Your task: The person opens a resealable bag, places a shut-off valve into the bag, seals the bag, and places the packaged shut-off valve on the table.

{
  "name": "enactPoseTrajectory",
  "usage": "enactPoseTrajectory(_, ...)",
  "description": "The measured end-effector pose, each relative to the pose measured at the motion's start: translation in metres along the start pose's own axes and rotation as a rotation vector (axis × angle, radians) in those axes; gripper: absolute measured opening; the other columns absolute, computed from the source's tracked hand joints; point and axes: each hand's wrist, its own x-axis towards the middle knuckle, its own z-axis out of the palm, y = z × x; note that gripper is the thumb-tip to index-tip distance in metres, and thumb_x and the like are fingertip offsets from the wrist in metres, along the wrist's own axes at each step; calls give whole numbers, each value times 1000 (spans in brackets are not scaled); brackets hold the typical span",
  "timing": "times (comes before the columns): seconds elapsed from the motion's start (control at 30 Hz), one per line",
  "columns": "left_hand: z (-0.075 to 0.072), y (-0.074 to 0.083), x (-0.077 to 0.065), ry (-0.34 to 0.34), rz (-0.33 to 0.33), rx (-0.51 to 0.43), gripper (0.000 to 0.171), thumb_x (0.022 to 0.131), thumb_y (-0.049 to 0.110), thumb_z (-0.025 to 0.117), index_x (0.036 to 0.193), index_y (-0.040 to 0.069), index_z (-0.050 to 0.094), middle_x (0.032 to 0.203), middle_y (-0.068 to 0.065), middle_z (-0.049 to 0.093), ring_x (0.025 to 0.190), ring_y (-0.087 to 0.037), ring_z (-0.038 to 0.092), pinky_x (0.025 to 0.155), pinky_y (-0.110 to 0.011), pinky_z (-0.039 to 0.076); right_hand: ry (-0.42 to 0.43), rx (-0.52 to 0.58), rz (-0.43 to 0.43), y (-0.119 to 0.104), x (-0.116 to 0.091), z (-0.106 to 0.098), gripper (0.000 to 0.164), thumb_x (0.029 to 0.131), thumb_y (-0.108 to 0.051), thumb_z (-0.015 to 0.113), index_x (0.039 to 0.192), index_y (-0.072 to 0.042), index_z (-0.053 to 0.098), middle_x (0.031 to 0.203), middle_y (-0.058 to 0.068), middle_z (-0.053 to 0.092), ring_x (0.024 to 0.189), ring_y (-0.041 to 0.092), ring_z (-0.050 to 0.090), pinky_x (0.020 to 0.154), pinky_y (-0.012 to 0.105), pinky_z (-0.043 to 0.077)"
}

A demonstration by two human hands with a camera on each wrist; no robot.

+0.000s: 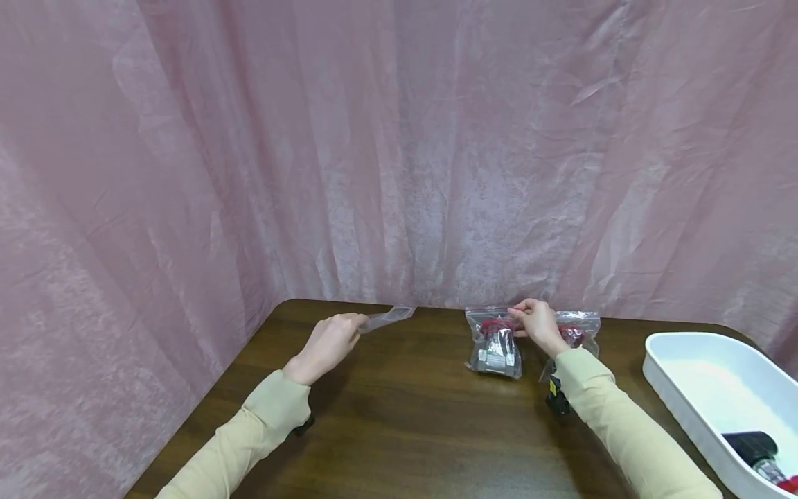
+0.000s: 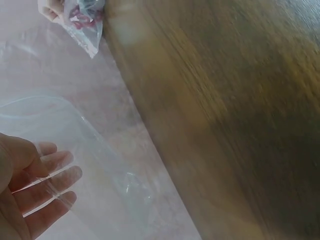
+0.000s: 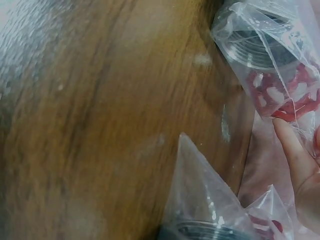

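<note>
My left hand (image 1: 329,343) pinches a clear plastic zip bag (image 1: 389,317) above the back left of the table; nothing shows inside it. In the left wrist view, its film (image 2: 115,165) spreads past the fingers. Toward the back right lies a filled zip bag (image 1: 497,343) with a grey metal piece and a red part. My right hand (image 1: 538,326) grips this bag near its upper right edge. Threads show on the metal piece (image 3: 260,47) in the right wrist view. A second filled zip bag (image 1: 580,333) lies partly behind the right wrist.
A white tray (image 1: 676,398) stands at the right, holding an item with a black end (image 1: 751,445) and red part. The brown wooden table (image 1: 399,430) meets a pink curtain (image 1: 424,152) at the back. A small black-and-yellow object (image 1: 557,396) shows beneath the right forearm.
</note>
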Motion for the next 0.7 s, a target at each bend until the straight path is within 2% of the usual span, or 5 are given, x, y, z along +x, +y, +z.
enactPoseTrajectory(0.13, 0, 3, 2, 25, 17, -25, 21, 70, -10, 63, 82, 8, 63, 75, 0, 60, 62, -15, 57, 47, -31, 44, -23, 8, 37, 2, 2, -2, 19, 93, -1, 48, 96, 18, 50, 85, 21, 60, 61, 19, 62, 62, 42, 50)
enactPoseTrajectory(0.3, 1, 8, 4, 38, 40, -38, 22, 70, -9, 63, 85, 7, 63, 78, 0, 62, 65, -15, 58, 48, -31, 45, -39, -177, 52, 4, 5, -7, 24, 96, -2, 40, 99, 19, 51, 77, 18, 55, 65, 27, 61, 58, 34, 51)
enactPoseTrajectory(0.43, 2, 13, 7, 36, 52, -39, 22, 71, -9, 62, 85, 8, 63, 77, 0, 61, 64, -14, 58, 48, -30, 45, -36, -340, -26, 3, 6, -7, 21, 93, 2, 43, 92, 19, 56, 73, 21, 58, 62, 29, 62, 53, 32, 51)
enactPoseTrajectory(0.57, 2, 19, 10, 35, 50, -61, 23, 72, -9, 62, 89, 8, 64, 80, 1, 62, 66, -13, 58, 49, -30, 46, 19, -477, -131, 1, 7, -7, 14, 88, 4, 51, 83, 15, 58, 69, 18, 59, 57, 30, 62, 47, 27, 49)
enactPoseTrajectory(0.7, 2, 25, 15, 27, 40, -91, 24, 74, -8, 62, 93, 7, 65, 86, -2, 64, 72, -14, 60, 51, -29, 47, 64, -558, -193, -1, 8, -9, 11, 85, 3, 56, 78, 11, 57, 64, 14, 57, 51, 25, 59, 47, 28, 48)
